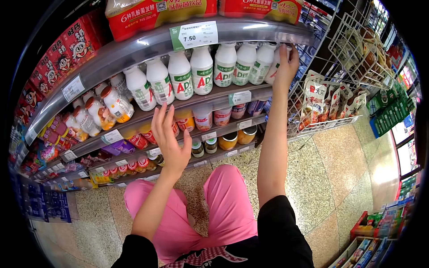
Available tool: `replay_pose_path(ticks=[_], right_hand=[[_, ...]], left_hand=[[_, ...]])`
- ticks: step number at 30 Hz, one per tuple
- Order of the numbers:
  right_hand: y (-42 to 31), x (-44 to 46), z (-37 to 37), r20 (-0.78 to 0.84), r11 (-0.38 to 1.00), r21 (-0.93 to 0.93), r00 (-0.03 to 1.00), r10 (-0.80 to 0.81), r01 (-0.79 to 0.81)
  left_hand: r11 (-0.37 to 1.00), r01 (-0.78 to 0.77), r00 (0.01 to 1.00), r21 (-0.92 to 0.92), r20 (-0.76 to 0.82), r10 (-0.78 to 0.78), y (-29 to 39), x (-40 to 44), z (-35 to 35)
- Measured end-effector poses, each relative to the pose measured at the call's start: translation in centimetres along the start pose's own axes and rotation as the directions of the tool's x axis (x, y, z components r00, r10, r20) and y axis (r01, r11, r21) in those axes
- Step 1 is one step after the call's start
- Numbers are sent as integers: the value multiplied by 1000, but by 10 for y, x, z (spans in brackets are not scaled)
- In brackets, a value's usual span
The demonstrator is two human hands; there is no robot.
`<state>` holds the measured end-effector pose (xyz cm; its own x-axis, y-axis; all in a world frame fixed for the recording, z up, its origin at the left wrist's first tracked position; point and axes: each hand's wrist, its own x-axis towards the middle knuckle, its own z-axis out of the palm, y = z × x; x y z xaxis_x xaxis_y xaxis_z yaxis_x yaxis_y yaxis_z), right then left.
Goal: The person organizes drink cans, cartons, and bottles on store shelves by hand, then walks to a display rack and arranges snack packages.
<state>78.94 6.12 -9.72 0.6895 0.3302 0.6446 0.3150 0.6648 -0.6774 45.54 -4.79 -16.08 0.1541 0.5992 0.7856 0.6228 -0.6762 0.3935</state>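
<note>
A row of white plastic drink bottles (202,71) with green bands and red "AD" lettering stands upright on the shelf in front of me. At the right end of that row, my right hand (285,67) is closed round the last white bottle (272,69), covering part of its neck and side. My left hand (172,138) hovers in front of the lower shelves with its fingers spread, holding nothing. Its fingertips are just below the white bottles. Behind it are cups with orange and red labels (184,120).
Overhead, a shelf lip with a price tag (194,35) carries red drink packs (161,20). Jars (228,140) line the bottom shelf. To the right, a wire basket (324,125) holds snack pouches (314,98). Boxed goods (380,221) stand at lower right.
</note>
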Motion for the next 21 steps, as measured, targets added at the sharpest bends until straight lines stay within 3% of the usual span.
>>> replay_pose_path(ticks=[7, 16, 21], right_hand=[[-18, -17, -14, 17, 996, 28, 997, 80, -80], [-20, -34, -6, -61, 982, 155, 993, -99, 107], [-23, -30, -3, -73, 990, 97, 993, -95, 102]], left_hand=[[999, 11, 1000, -33, 23, -10, -1, -2, 1], [999, -3, 1000, -54, 27, 5, -3, -5, -2], [999, -13, 999, -43, 30, 14, -1, -5, -12]])
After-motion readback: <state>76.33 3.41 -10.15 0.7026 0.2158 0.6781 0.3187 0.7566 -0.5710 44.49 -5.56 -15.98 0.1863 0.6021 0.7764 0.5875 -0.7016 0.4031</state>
